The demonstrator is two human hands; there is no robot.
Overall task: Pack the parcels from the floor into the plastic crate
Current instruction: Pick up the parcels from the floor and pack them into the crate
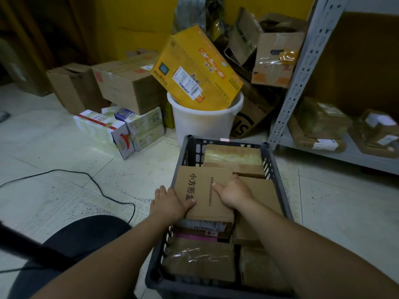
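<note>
Parcels (pixel 200 257) fill most of the crate (pixel 193 155). The one in hand, a flat cardboard box (pixel 203 190) with black print, lies face up over the crate's left half, with its left edge reaching the crate's left rim. I cannot tell whether it is resting on the load beneath or is just above it. The left hand (pixel 170 203) holds the box at the crate's left wall, with the thumb laid on the printed face and the fingers curled round the box's left edge. How far they reach beneath is hidden. The right hand (pixel 235 193) grips the box toward the crate's middle, thumb stretched across the face and fingers bent over the far right corner. The box looks like stiff corrugated board, dry and matte, so it should not slip. Held this easily by its edges, it is probably light. Because it is thin, its broad faces may dent or bow if squeezed in the middle. The side edges and corners, where the board is folded, seem the safest places to hold. A taped parcel (pixel 233 156) at the crate's far end and a brown box (pixel 263 190) along the crate's right side leave little room. The box will likely need easing down flat rather than dropping. Beyond the crate's far end stands a white bucket (pixel 203 124) holding a yellow carton (pixel 194 70).
</note>
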